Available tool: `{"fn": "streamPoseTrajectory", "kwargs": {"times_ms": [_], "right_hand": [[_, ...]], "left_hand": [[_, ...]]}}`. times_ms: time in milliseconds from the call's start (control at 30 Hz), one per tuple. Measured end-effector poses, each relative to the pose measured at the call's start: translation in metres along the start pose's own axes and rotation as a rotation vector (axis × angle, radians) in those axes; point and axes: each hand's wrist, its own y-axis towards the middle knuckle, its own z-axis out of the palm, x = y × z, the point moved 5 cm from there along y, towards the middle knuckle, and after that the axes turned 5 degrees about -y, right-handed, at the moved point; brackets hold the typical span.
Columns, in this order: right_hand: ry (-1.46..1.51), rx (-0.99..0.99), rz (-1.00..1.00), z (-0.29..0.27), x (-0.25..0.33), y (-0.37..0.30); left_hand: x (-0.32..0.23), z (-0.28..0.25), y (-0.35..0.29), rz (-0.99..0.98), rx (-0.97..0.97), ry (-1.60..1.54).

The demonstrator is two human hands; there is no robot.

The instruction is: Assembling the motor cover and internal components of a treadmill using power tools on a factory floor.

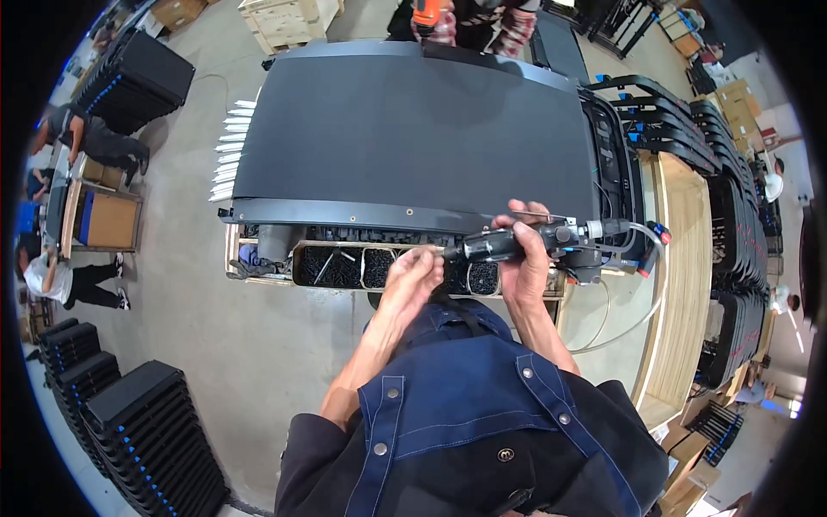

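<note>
My right hand (527,263) is wrapped around a black air screwdriver (493,247) with a hose (646,231) at its rear end. The tool lies level, its tip pointing left. At that tip the fingers of my left hand (415,277) are pinched together; whatever small piece they hold is hidden. Both hands are above a parts tray (301,280) with compartments of small black screws. Beyond it lies a large dark flat panel (405,129), with a grey rail (310,210) along its near edge. Several fasteners dot the rail.
Across the panel, another person's hand holds an orange tool (425,14). White strips (228,155) stick out at the panel's left. A wooden crate (685,258) and stacked black frames (741,224) stand at right. Stacked black panels (151,414) are at lower left.
</note>
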Motion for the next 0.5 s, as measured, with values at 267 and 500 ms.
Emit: {"fn": "streamPoseTrajectory", "kwargs": {"times_ms": [267, 500], "right_hand": [[-0.465, 0.45, -0.265, 0.092, -0.03, 0.03], [-0.642, 0.682, -0.087, 0.13, -0.051, 0.062]], "left_hand": [[-0.002, 0.007, 0.07, -0.103, 0.091, -0.574], [-0.027, -0.011, 0.032, -0.094, -0.28, 0.211]]}}
